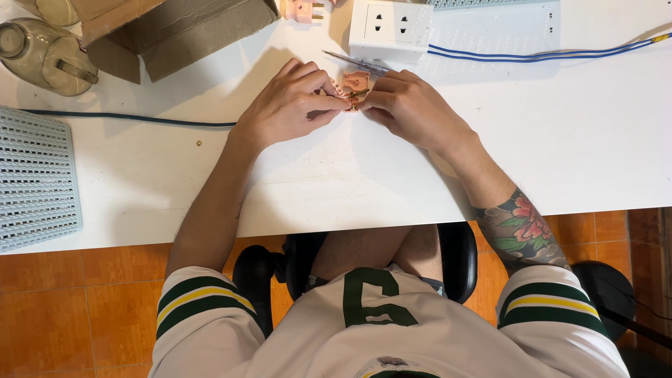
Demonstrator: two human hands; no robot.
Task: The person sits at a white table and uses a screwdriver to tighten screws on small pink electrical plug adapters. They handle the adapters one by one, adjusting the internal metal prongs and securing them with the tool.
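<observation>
Head view: in the upper middle of the frame both hands meet over a small pink plug part point(355, 89) with brass-coloured metal showing in it. It lies directly between the two sets of fingertips, so neither hand is clearly nearer. The left hand point(290, 105) comes in from the left with its fingers curled and pinched against the part's left edge. The right hand point(409, 108) comes in from the right, fingers likewise closed on the part's right edge. The part's long axis seems to run up and down the frame, away from the person, though the fingers hide much of it, and I cannot tell whether it rests on the surface or is lifted just off it.

A thin screwdriver point(350, 59) lies slanted just above the hands, its tip end running under the right knuckles. Just beyond it sits a white socket block point(390, 28), and a pink plug point(302, 10) with two pins lies at the top edge. Blue-and-white wires point(546, 52) trail to the upper right.

All this sits on a white table point(336, 189). A cardboard box point(175, 31) and a glass jug point(45, 56) stand at upper left, a pale blue basket point(35, 178) at the left edge, and a dark cable point(126, 117) crosses toward the left wrist. Below the table there is an orange tiled floor point(70, 308) and a black chair.
</observation>
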